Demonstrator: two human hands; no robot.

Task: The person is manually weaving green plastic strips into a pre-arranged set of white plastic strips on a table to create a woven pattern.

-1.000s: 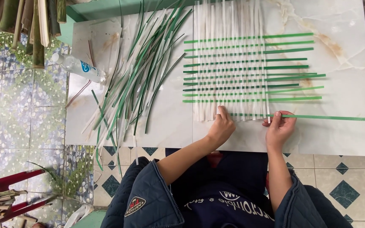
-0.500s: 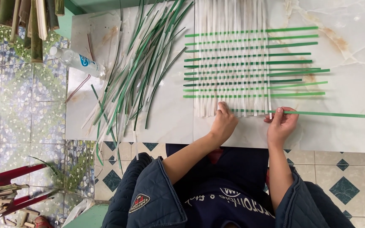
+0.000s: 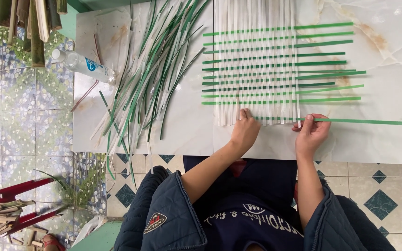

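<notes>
Woven mat of pale upright strips crossed by green ones lies on the marble slab, just beyond both hands. Left hand presses its fingers together on the mat's near edge. Right hand pinches a long green strip running off to its right.

white strips cut off above

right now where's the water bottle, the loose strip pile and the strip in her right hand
water bottle (image 3: 83, 64), head view, middle of its clear body
loose strip pile (image 3: 145, 79), head view, centre of pile
green strip (image 3: 373, 122), head view, free length right of the right hand (image 3: 309, 134)
</notes>
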